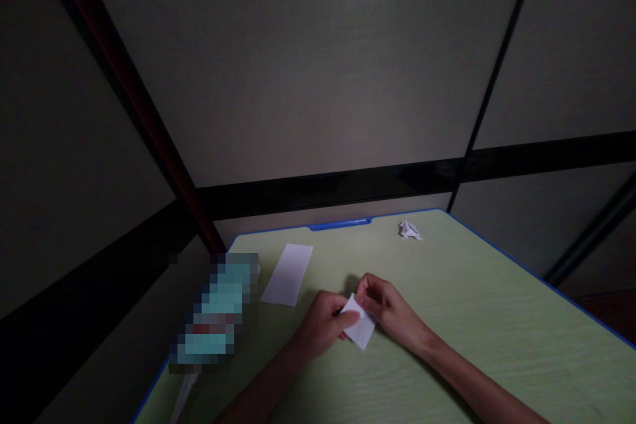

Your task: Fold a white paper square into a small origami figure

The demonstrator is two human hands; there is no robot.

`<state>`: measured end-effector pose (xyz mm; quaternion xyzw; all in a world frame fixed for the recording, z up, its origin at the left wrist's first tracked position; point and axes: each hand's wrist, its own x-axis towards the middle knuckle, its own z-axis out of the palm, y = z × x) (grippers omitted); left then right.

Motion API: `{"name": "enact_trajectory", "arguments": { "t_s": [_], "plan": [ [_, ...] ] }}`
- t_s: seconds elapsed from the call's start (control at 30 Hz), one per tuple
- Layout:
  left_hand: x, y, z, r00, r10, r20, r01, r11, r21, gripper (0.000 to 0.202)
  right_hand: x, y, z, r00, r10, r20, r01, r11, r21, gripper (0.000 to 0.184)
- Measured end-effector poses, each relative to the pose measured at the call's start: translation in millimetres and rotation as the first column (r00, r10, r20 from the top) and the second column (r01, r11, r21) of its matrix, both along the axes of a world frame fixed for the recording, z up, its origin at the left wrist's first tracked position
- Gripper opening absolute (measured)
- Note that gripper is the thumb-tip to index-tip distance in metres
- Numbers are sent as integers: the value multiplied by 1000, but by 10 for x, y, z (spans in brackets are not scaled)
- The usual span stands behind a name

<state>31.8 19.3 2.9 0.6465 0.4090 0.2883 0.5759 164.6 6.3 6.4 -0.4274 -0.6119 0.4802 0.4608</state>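
Observation:
A small piece of folded white paper (364,332) is held between both hands above the table, one corner pointing down toward me. My left hand (325,321) grips its left side, the thumb lying flat across the face of the paper. With thumb and fingers pinched together, my right hand (381,301) holds the upper right edge. The fingers behind the paper are partly hidden. Farther back on the right sits a folded white paper figure (410,230) with pointed corners. To the left of my hands lies a flat white paper strip (288,275).
The pale green table (477,291) has a blue edge and a blue handle-like piece (340,224) at its far side. A pixelated device (218,311) with a white cable (183,394) stands at the left edge. Grey panels (318,66) with black bands rise behind the table.

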Motion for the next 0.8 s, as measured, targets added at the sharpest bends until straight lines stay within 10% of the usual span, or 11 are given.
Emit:
{"name": "enact_trajectory", "arguments": {
  "t_s": [0.47, 0.8],
  "plan": [
    [-18, -27, 66, 995, 36, 97, -40, 998, 44, 22, 58, 28, 21, 969, 172, -175, -192, 976, -103, 28],
    [-29, -19, 28, 999, 6, 53, -11, 994, 105, 26, 49, 11, 12, 987, 79, -141, -97, 988, -120, 27]
  ]
}}
